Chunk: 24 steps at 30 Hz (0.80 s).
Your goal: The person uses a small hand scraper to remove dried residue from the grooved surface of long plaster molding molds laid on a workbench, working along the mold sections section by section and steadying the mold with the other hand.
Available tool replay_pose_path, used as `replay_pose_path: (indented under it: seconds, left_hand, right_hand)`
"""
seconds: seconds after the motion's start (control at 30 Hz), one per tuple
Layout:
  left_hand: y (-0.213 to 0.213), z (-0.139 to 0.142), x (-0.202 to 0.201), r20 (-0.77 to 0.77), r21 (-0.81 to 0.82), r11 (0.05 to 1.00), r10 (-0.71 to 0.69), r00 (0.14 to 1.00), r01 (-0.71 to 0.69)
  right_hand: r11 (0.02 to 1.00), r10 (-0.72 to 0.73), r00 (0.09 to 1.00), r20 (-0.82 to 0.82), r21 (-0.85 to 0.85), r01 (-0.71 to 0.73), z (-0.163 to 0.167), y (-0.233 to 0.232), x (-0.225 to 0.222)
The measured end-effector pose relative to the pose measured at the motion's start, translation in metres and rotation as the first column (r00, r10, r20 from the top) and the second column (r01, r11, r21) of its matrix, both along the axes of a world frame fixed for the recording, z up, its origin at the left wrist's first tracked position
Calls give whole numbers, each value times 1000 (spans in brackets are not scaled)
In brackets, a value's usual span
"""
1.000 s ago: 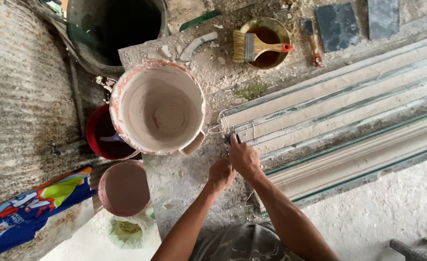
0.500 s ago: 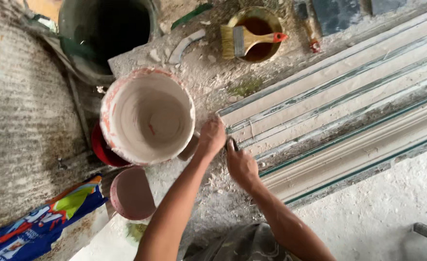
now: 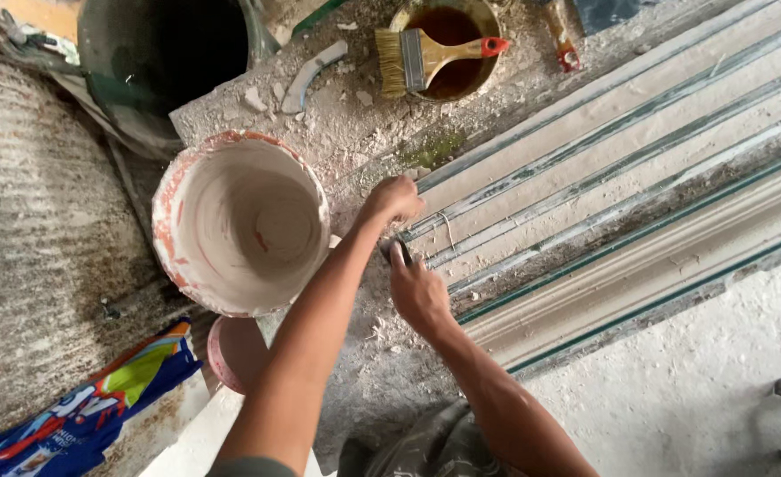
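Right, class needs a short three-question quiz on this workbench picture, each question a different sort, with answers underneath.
1. True or false: the paintbrush lies across a tin of brown liquid.
2. What sits nearest the left hand? A) the white bucket B) a hammer C) a ladder
3. Fill in: the right hand rests at the end of the long ____.

Key: 1 true; 2 A; 3 mouldings.

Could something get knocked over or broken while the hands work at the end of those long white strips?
Maybe. The left forearm passes right beside the white plaster-coated bucket, so a nudge might tip it. The left hand and right hand sit at the end of the long moulding strips, whose thin edges might chip or scrape fingers. The paintbrush rests across a tin of brown liquid and might slide off.
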State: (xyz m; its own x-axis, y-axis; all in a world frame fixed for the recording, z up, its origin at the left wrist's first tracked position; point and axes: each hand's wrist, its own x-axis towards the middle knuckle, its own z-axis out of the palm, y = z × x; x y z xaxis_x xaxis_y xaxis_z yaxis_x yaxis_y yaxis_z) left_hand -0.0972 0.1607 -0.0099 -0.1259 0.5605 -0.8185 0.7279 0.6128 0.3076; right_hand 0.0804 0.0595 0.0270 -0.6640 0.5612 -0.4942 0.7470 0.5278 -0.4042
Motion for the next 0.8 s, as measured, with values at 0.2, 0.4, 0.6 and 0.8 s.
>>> replay_pose_path:
  seconds: [0.2, 0.4, 0.6, 0.8]
  left_hand:
    - [-1, -10, 4, 85, 3, 995, 95, 992, -95]
    - [10, -18, 2, -44, 164, 972, -164, 985, 169]
    - [9, -21, -2, 83, 10, 999, -33, 996, 32]
    - [3, -12, 0, 132, -31, 999, -11, 991, 16]
  right_hand:
    - [975, 1, 988, 157, -221, 34, 12, 13, -16]
    - [998, 67, 997, -29, 7, -66, 15, 24, -28]
    - [986, -19, 993, 117, -161, 38, 14, 20, -26]
    - [982, -34, 993, 116, -183, 55, 16, 20, -27]
